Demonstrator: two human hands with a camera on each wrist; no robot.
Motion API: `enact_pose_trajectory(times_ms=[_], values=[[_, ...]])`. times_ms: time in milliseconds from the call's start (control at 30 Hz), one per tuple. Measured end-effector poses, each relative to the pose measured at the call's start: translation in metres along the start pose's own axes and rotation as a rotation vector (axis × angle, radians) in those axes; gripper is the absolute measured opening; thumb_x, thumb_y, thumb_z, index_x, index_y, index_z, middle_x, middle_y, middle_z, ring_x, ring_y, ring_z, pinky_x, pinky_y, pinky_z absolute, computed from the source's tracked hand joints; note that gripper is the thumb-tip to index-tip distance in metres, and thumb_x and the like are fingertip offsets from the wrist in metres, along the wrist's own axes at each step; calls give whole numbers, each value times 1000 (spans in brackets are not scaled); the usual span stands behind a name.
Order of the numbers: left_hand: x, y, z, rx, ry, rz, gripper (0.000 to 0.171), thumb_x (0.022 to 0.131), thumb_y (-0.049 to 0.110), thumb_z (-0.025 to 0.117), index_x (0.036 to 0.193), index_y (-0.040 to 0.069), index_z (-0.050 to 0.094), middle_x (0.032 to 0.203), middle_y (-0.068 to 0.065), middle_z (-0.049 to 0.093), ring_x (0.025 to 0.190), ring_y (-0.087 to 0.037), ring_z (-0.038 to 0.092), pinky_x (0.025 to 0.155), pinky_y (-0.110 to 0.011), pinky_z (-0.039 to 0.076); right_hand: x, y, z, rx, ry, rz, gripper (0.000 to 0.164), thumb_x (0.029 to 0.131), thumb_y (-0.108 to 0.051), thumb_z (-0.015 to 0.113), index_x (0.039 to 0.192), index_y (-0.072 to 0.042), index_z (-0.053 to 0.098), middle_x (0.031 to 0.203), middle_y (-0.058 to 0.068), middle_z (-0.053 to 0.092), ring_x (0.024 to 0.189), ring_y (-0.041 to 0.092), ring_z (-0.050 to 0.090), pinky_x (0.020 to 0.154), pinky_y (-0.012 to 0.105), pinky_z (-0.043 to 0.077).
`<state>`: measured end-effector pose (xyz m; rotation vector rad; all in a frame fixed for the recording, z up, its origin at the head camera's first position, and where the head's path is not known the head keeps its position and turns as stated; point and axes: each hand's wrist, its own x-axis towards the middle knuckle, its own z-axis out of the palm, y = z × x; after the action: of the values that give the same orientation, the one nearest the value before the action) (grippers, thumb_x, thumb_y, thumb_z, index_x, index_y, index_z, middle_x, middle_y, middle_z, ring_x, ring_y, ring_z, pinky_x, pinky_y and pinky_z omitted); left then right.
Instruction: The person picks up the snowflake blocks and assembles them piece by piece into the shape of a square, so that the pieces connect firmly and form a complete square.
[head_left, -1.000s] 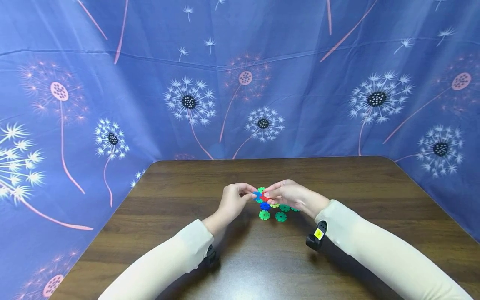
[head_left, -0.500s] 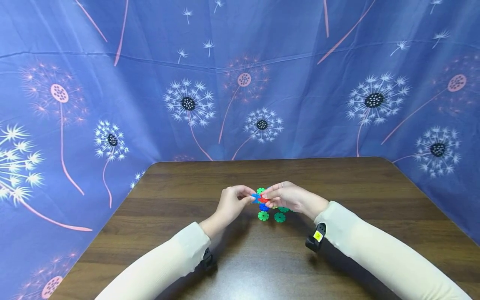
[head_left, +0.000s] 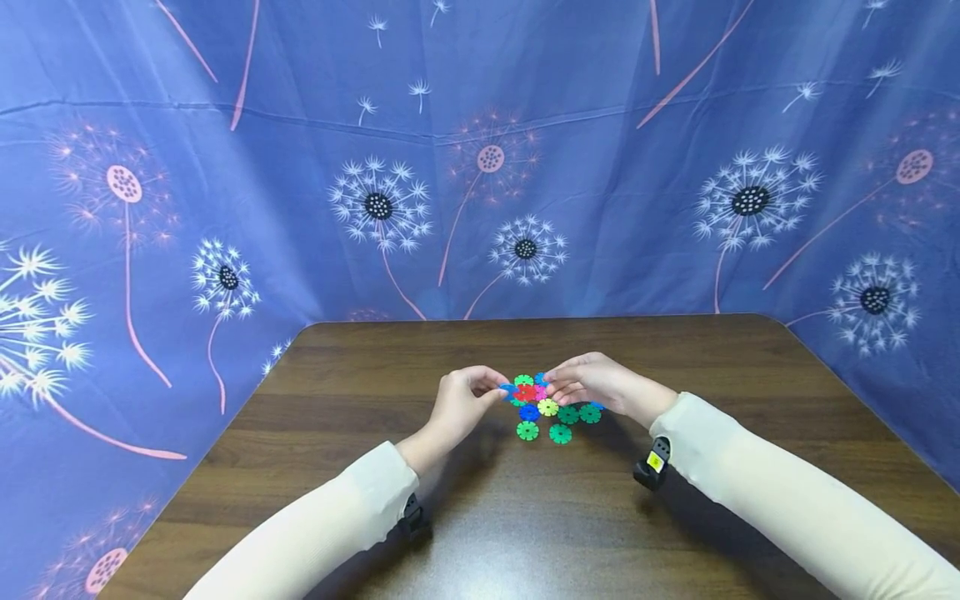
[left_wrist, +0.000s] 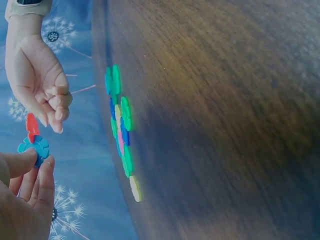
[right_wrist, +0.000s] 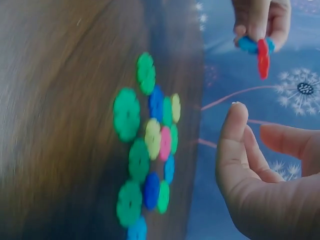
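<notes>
My left hand (head_left: 459,404) pinches a light blue notched plastic disc (left_wrist: 42,146) between thumb and fingertips, raised above the table. A red notched disc (left_wrist: 32,126) is joined to the blue one at an angle and sticks out toward my right hand. Nothing is in my right hand (right_wrist: 272,187); its fingers are loosely bent, just right of the red disc and apart from it. Beneath both hands, several more notched discs lie on the table, among them a yellow one (head_left: 548,407), a dark blue one (head_left: 529,412) and a green one (head_left: 528,431).
The brown wooden table (head_left: 480,517) ends at a blue dandelion-print cloth (head_left: 600,167) behind and at the sides. A black band with a yellow tag (head_left: 655,462) is on the right wrist. Pink and light blue discs lie partly behind the right fingers in the head view.
My right hand has let go of the red disc and moved off to the right, uncovering more discs on the table. The left hand still holds the blue disc in nearly the same place.
</notes>
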<state>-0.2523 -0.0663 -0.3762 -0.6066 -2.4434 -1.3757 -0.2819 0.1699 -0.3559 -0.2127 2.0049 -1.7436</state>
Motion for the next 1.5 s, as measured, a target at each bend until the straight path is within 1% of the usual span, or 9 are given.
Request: enact_pose_trajectory(times_ms=[100, 267, 433, 633, 733, 867, 1133, 1267, 1500], values=[[0, -1, -1, -2, -5, 7, 7, 82, 7, 77, 88, 6, 74, 79, -5, 74, 66, -5, 63, 63, -21, 53, -1, -1, -9, -31, 34, 5, 41, 97, -7, 55, 126, 20, 48, 85, 7, 71, 76, 15, 68, 74, 26, 57], [-2, -1, -1, -4, -14, -32, 7, 81, 9, 77, 88, 9, 75, 80, -3, 74, 68, -5, 63, 65, -20, 53, 1, 3, -21, -124, 99, 23, 37, 94, -6, 59, 123, 16, 53, 94, 11, 71, 83, 18, 69, 83, 34, 57], [-2, 0, -2, -3, -18, -62, 8, 81, 9, 77, 89, 10, 75, 80, -2, 73, 70, -6, 64, 66, -20, 53, 2, 10, -31, -220, 155, 12, 40, 91, -7, 64, 123, 15, 54, 104, 17, 70, 92, 22, 69, 90, 40, 55], [-4, 2, -4, -29, -22, -71, 7, 82, 9, 77, 89, 10, 75, 81, -3, 73, 71, -7, 64, 67, -20, 53, 0, 20, -42, -290, 175, 4, 39, 90, -8, 65, 122, 12, 56, 119, 23, 65, 102, 26, 66, 98, 44, 49], [-5, 1, -4, -43, -21, -77, 8, 82, 9, 77, 89, 10, 75, 81, -3, 73, 71, -7, 65, 68, -20, 53, -2, 24, -46, -310, 174, -2, 40, 89, -8, 66, 122, 13, 56, 118, 23, 65, 105, 28, 66, 102, 48, 46], [-5, 1, -5, -51, -18, -74, 8, 82, 8, 77, 88, 10, 75, 80, -3, 73, 70, -7, 64, 67, -20, 53, -3, 30, -51, -328, 190, 5, 40, 88, -7, 67, 121, 13, 57, 112, 19, 69, 102, 28, 67, 104, 51, 42], [-5, -1, -3, -49, -23, -76, 8, 81, 9, 77, 89, 10, 74, 81, -3, 73, 70, -6, 64, 68, -22, 54, -6, 41, -52, -367, 206, 27, 37, 85, -8, 72, 116, 9, 62, 103, 12, 72, 90, 17, 68, 101, 51, 42], [-5, -2, -3, -51, -16, -74, 9, 80, 8, 78, 88, 9, 74, 80, -4, 73, 70, -7, 64, 68, -22, 54, -6, 45, -49, -397, 197, 26, 40, 80, -10, 78, 113, 6, 64, 103, 13, 71, 87, 14, 64, 95, 46, 46], [-6, -3, -4, -40, -13, -51, 9, 80, 7, 78, 88, 8, 74, 80, -4, 73, 69, -8, 64, 68, -25, 55, -7, 46, -43, -461, 189, -6, 44, 72, -6, 84, 110, 5, 65, 98, 13, 64, 85, 18, 56, 78, 32, 50]])
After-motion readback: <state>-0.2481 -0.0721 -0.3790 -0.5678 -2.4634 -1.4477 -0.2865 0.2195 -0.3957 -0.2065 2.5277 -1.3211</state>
